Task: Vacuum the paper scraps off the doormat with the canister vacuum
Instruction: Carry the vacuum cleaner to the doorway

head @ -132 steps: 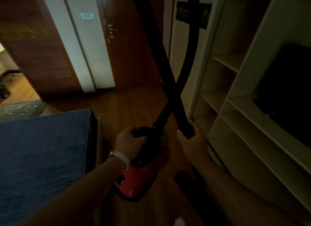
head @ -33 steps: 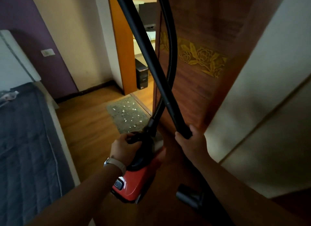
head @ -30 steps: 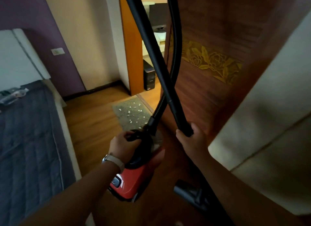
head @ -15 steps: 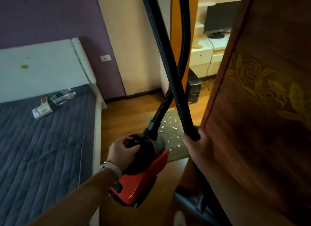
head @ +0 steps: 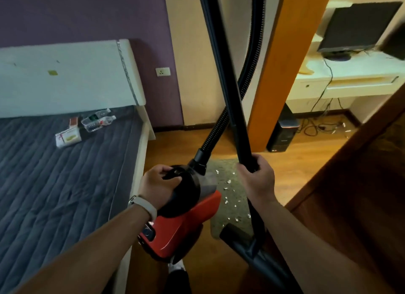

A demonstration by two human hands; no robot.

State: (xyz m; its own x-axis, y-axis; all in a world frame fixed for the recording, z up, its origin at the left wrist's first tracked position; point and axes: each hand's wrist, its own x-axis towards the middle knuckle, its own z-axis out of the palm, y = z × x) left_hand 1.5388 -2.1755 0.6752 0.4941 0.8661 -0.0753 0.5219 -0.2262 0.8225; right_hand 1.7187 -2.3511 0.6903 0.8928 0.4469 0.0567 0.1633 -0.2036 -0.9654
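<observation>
Doorway (head: pixel 328 123) closer; doormat (head: pixel 228 197) perhaps under nozzle (head: pixel 238 239)

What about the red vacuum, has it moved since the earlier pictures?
Yes. The vacuum was carried forward to the doormat, which earlier lay well ahead of it.

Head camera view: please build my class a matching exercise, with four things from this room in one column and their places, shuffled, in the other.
Things
1. paper scraps
2. canister vacuum
3. wand
4. plastic bottles

Places
A. on the bed
B. gripped by the right hand
C. on the doormat
D. held by the left hand

Pairs: 1-C, 2-D, 3-B, 4-A.
</observation>
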